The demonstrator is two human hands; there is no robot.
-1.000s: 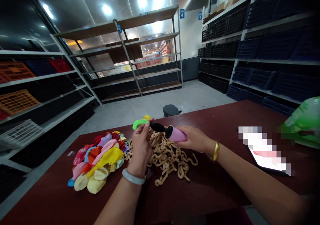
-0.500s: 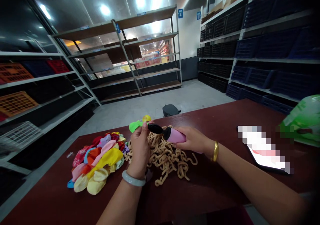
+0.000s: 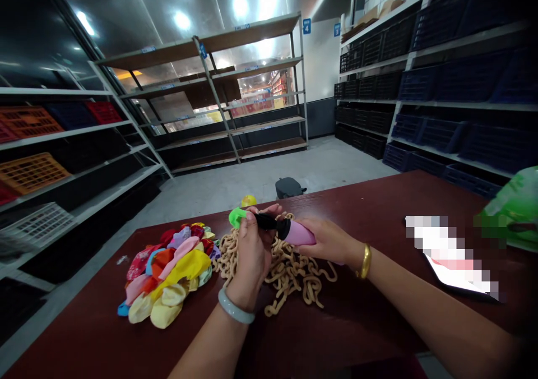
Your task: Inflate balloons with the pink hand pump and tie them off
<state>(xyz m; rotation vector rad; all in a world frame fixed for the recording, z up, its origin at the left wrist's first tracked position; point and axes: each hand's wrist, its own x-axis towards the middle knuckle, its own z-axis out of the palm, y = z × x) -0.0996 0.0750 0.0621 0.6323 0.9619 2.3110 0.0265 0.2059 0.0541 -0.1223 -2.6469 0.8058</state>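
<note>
My right hand (image 3: 330,241) is wrapped round the pink body of a hand balloon pump (image 3: 300,235). The pump's black tapered nozzle points left, towards my left hand (image 3: 252,250). There the thumb and fingers close on a bright green balloon (image 3: 236,217) at the nozzle's end; the balloon is limp, and its neck is hidden by the fingers. Below and behind both hands lies a heap of tan curled strands (image 3: 313,286). Left of my left hand, a pile of uninflated balloons (image 3: 168,272) in many colours rests on the table.
The dark red table (image 3: 361,328) fills the foreground. A phone (image 3: 451,261), partly blurred out, lies at right near a green plastic bag (image 3: 515,205). A yellow round thing (image 3: 249,200) sits at the far edge. Shelves with crates (image 3: 445,132) stand beyond.
My left hand has moved right along the nozzle, drawing the green balloon closer to the pump body. Its fingers now cover more of the nozzle. The view has shifted slightly.
</note>
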